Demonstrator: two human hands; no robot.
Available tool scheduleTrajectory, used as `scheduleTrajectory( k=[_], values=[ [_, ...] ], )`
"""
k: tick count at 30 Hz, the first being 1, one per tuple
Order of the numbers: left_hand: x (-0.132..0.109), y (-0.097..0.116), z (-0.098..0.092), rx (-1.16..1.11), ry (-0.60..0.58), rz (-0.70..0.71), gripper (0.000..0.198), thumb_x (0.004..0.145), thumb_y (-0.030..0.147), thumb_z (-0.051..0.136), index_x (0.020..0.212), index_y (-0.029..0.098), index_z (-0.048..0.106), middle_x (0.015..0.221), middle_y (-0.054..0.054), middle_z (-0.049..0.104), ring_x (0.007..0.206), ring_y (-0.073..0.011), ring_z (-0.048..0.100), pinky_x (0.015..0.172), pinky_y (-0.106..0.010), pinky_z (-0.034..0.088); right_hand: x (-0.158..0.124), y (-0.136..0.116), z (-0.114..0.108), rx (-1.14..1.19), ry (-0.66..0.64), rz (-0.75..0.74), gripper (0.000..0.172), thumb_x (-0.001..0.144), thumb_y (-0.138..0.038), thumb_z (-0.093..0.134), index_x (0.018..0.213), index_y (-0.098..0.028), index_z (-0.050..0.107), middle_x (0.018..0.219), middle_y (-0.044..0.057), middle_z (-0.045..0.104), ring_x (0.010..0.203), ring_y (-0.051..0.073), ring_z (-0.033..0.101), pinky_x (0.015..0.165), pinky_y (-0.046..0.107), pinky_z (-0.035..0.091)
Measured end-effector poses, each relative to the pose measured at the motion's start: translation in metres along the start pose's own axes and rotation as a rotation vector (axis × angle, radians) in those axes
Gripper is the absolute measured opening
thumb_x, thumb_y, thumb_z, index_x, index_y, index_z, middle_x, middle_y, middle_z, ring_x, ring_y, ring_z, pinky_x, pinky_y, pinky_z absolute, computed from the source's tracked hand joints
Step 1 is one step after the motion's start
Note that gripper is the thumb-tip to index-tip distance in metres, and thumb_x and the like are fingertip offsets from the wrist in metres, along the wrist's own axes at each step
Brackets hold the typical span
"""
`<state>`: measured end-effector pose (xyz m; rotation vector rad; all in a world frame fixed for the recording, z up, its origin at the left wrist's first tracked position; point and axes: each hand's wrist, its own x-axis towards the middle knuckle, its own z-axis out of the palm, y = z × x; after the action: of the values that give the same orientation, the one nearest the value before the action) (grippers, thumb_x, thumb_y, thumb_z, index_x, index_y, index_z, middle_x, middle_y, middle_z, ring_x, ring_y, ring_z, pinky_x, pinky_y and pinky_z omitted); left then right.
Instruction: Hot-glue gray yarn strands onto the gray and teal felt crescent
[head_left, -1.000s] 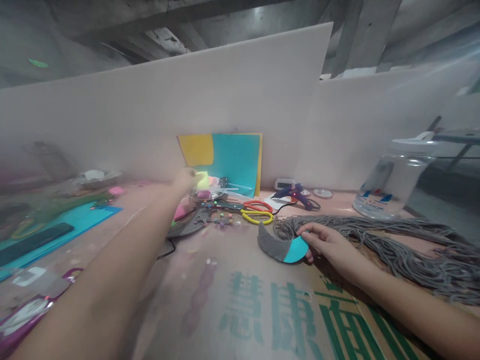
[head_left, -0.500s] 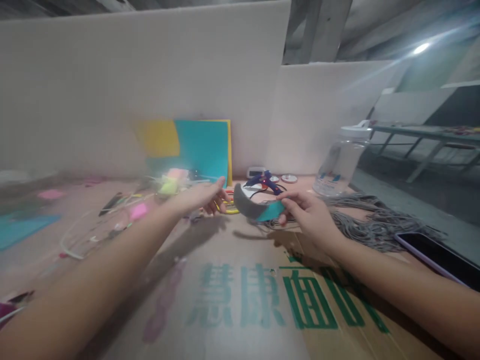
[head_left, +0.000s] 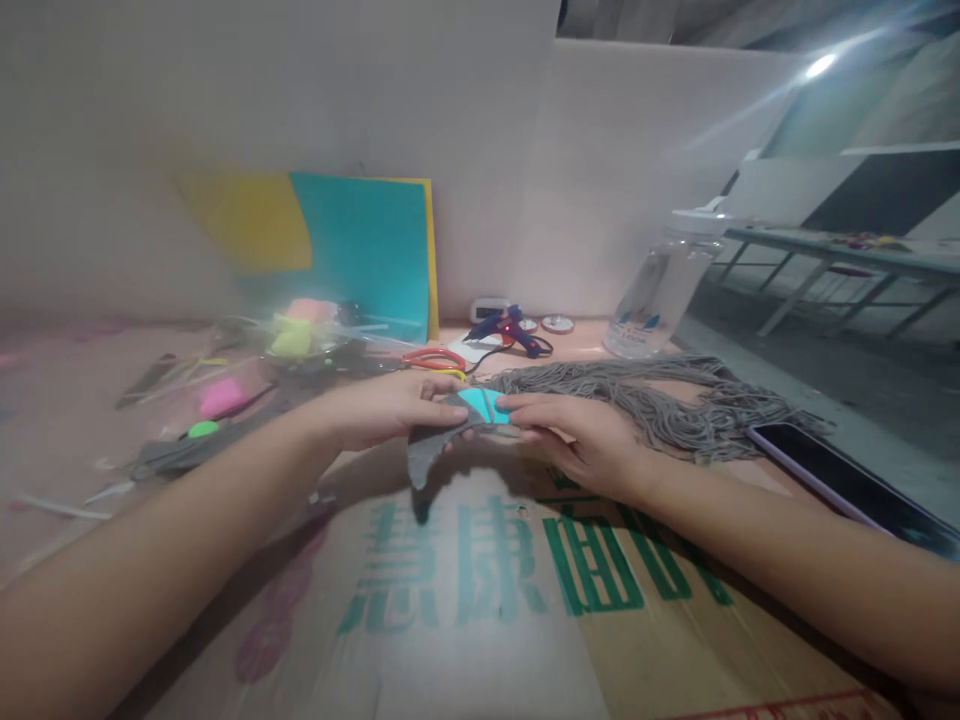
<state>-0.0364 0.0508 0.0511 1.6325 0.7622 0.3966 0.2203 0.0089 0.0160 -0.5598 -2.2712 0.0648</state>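
Note:
Between my two hands is a curved strip (head_left: 481, 404), bright turquoise on its bare part and covered with grey yarn or cloth toward the left. My left hand (head_left: 401, 408) pinches its grey-covered part, thumb on top. A grey end hangs down below those fingers. My right hand (head_left: 581, 435) grips the turquoise end between thumb and fingers. The strip is held above a cardboard sheet (head_left: 480, 660) with green printed characters. Just beyond lie red-handled scissors (head_left: 435, 358) and a dark blue glue gun (head_left: 506, 328) with a small red light.
Grey yarn (head_left: 675, 400) is heaped to the right, beside a phone (head_left: 855, 490) and a clear bottle (head_left: 660, 290). Turquoise and yellow sheets (head_left: 367, 250) lean on the wall. Pink clay (head_left: 225, 397) and other small items lie on the left.
My left hand, apart from the strip before, has closed on its grey part. The strip has come nearer and turned, its grey end now hanging down. The view has tilted downward.

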Motion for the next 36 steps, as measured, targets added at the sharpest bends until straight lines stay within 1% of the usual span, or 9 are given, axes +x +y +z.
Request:
scheduleTrajectory(
  k=[6, 10, 13, 15, 19, 22, 28, 32, 36],
  values=[
    [0.002, -0.003, 0.005, 0.079, 0.096, -0.012, 0.029, 0.079, 0.038, 0.069, 0.103, 0.022, 0.071, 0.077, -0.001, 0.068, 0.065, -0.0141, 0.061, 0.058, -0.022, 0.045, 0.000, 0.010, 0.008, 0.075, 0.186, 0.282, 0.034, 0.096, -0.014, 0.039, 0.125, -0.023, 0.053, 0.125, 0.010, 0.062, 0.102, 0.018, 0.066, 0.090, 0.038, 0.055],
    [0.005, -0.004, 0.016, -0.205, 0.131, -0.083, 0.031, 0.078, 0.030, 0.070, 0.107, 0.020, 0.070, 0.075, 0.000, 0.066, 0.057, -0.0101, 0.058, 0.050, -0.020, 0.043, 0.000, 0.010, 0.011, -0.058, 0.140, 0.086, 0.037, 0.089, -0.016, 0.056, 0.125, -0.022, 0.053, 0.127, 0.013, 0.057, 0.117, 0.024, 0.056, 0.096, 0.043, 0.050],
    [0.009, -0.003, 0.023, -0.311, 0.173, -0.167, 0.027, 0.078, 0.029, 0.068, 0.102, 0.017, 0.070, 0.067, -0.001, 0.065, 0.051, -0.0108, 0.057, 0.044, -0.020, 0.041, 0.001, 0.002, 0.010, -0.069, 0.071, 0.041, 0.015, 0.088, -0.018, 0.059, 0.103, -0.021, 0.061, 0.101, 0.008, 0.065, 0.096, 0.020, 0.062, 0.084, 0.036, 0.053],
    [0.012, -0.003, 0.023, -0.368, 0.164, -0.202, 0.032, 0.083, 0.042, 0.061, 0.099, 0.015, 0.070, 0.066, -0.005, 0.067, 0.050, -0.0132, 0.058, 0.043, -0.022, 0.042, 0.003, -0.004, 0.011, -0.012, 0.113, 0.217, 0.003, 0.089, -0.020, 0.057, 0.089, -0.020, 0.060, 0.085, 0.005, 0.067, 0.080, 0.017, 0.064, 0.074, 0.032, 0.053],
    [0.021, -0.014, 0.024, -0.427, 0.298, -0.111, 0.062, 0.089, 0.067, 0.035, 0.079, 0.013, 0.064, 0.059, -0.006, 0.061, 0.043, -0.0108, 0.051, 0.042, -0.021, 0.040, 0.007, -0.007, 0.017, 0.316, 0.250, 0.743, 0.012, 0.087, -0.031, 0.061, 0.085, -0.021, 0.055, 0.068, 0.000, 0.066, 0.062, 0.016, 0.064, 0.058, 0.029, 0.053],
    [0.025, -0.030, 0.032, -0.274, 0.498, 0.044, 0.052, 0.083, 0.065, 0.052, 0.076, 0.014, 0.061, 0.062, -0.001, 0.057, 0.048, -0.0086, 0.048, 0.044, -0.019, 0.038, 0.007, -0.005, 0.024, 0.626, 0.259, 0.904, 0.020, 0.085, -0.037, 0.063, 0.085, -0.021, 0.051, 0.065, -0.002, 0.066, 0.059, 0.016, 0.066, 0.058, 0.030, 0.056],
    [0.022, -0.043, 0.044, 0.095, 0.561, 0.168, 0.032, 0.084, 0.048, 0.062, 0.097, 0.019, 0.063, 0.076, 0.000, 0.062, 0.062, -0.0122, 0.053, 0.051, -0.020, 0.040, 0.006, -0.004, 0.022, 0.711, 0.179, 0.866, 0.024, 0.085, -0.042, 0.063, 0.085, -0.021, 0.052, 0.066, -0.002, 0.064, 0.057, 0.014, 0.064, 0.056, 0.028, 0.055],
    [0.020, -0.041, 0.043, 0.121, 0.529, 0.169, 0.033, 0.085, 0.048, 0.060, 0.097, 0.017, 0.063, 0.075, -0.001, 0.062, 0.063, -0.0131, 0.053, 0.055, -0.022, 0.040, 0.010, 0.007, 0.010, 0.706, 0.219, 0.735, 0.022, 0.093, -0.038, 0.050, 0.103, -0.021, 0.060, 0.111, 0.007, 0.066, 0.084, 0.016, 0.066, 0.065, 0.029, 0.057],
    [0.021, -0.041, 0.045, 0.083, 0.494, 0.152, 0.035, 0.085, 0.048, 0.060, 0.102, 0.018, 0.064, 0.071, 0.000, 0.060, 0.058, -0.0122, 0.051, 0.051, -0.021, 0.037, 0.008, 0.025, 0.007, 0.942, 0.020, 0.676, 0.046, 0.086, -0.026, 0.059, 0.130, -0.026, 0.049, 0.131, 0.008, 0.059, 0.101, 0.019, 0.064, 0.070, 0.030, 0.057]
  ],
)
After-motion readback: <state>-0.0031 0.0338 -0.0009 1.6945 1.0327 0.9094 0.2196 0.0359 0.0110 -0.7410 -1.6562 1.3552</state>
